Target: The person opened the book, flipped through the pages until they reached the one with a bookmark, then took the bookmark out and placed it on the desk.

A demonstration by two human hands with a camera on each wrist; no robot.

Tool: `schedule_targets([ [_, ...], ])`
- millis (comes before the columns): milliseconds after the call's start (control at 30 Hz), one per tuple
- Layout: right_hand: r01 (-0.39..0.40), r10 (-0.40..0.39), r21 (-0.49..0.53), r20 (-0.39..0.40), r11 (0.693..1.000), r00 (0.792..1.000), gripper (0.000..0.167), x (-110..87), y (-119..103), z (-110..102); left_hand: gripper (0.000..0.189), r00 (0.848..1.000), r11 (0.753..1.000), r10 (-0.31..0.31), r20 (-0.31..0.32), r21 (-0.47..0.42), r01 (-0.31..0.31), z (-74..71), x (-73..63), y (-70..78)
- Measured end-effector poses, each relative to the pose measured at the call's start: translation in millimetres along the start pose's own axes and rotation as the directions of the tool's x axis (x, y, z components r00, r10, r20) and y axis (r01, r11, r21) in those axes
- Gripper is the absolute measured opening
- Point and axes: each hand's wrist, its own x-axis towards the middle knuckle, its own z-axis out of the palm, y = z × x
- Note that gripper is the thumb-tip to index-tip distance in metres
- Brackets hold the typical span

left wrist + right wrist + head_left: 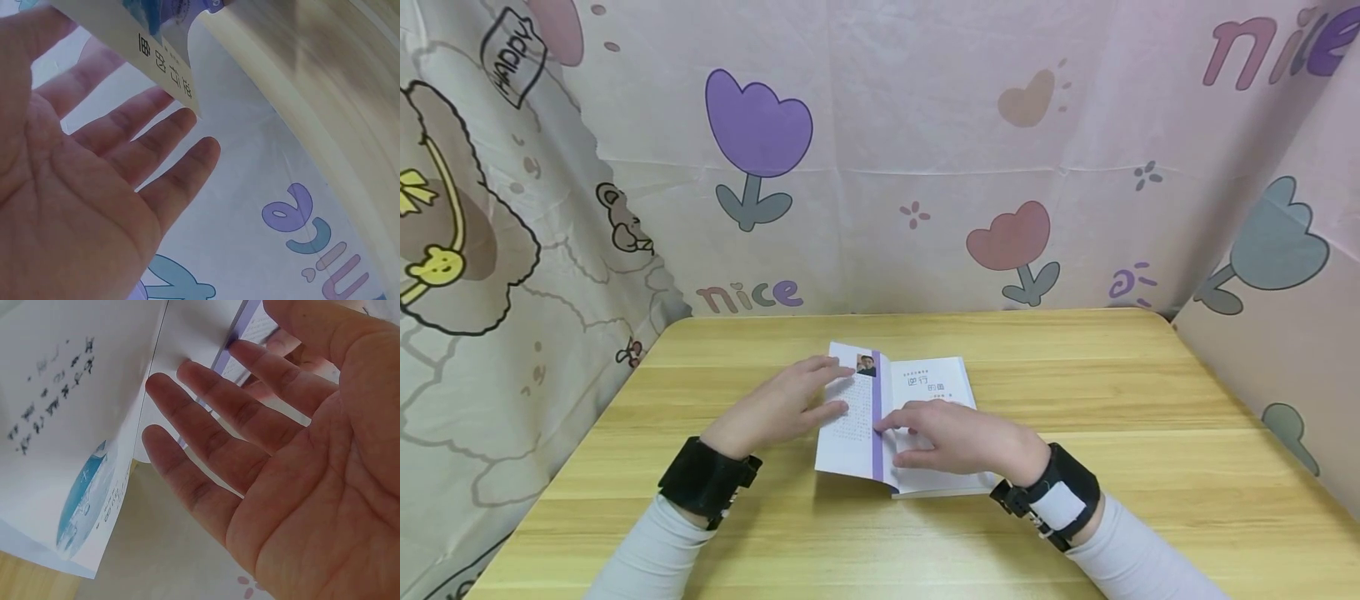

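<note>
An open paperback book (pixel 936 373) lies on the table, its title page facing up on the right. To the left, the front cover with its flap (pixel 848 450) is turned over, showing small text, a portrait photo and a purple strip. My left hand (pixel 771 406) lays extended fingers and thumb over the flap's left part. Seen from the left wrist, the cover's printed outer face (pixel 169 69) crosses in front of some fingertips. My right hand (pixel 973 437) reaches across the title page, index fingertip at the purple strip near the fold; its fingers (pixel 206 434) are spread and extended.
The book rests around the middle of a light wooden table (pixel 1075 375). A patterned cloth (pixel 880 108) with flowers and lettering hangs behind the table and along its sides. Each wrist wears a black strap (pixel 703 479) with a camera.
</note>
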Motion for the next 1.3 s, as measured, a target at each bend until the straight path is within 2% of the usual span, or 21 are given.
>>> schedule_targets([
  [167,0.012,-0.012,-0.005,0.002,1.0,1.0,0.045,-0.2,-0.8,-0.1,0.067,0.999,1.0,-0.03,0.012,0.002,0.03,4.0,0.3,-1.4],
  [733,-0.005,0.005,-0.042,0.016,0.999,1.0,0.039,0.7,-4.7,3.5,0.079,0.996,0.997,-0.081,0.031,-0.002,0.082,9.7,-0.2,-6.4],
  [1300,0.02,-0.019,-0.073,0.011,0.997,1.0,0.037,1.1,-6.0,4.9,0.083,0.997,0.997,-0.07,0.03,0.027,0.069,14.2,1.2,-10.8],
])
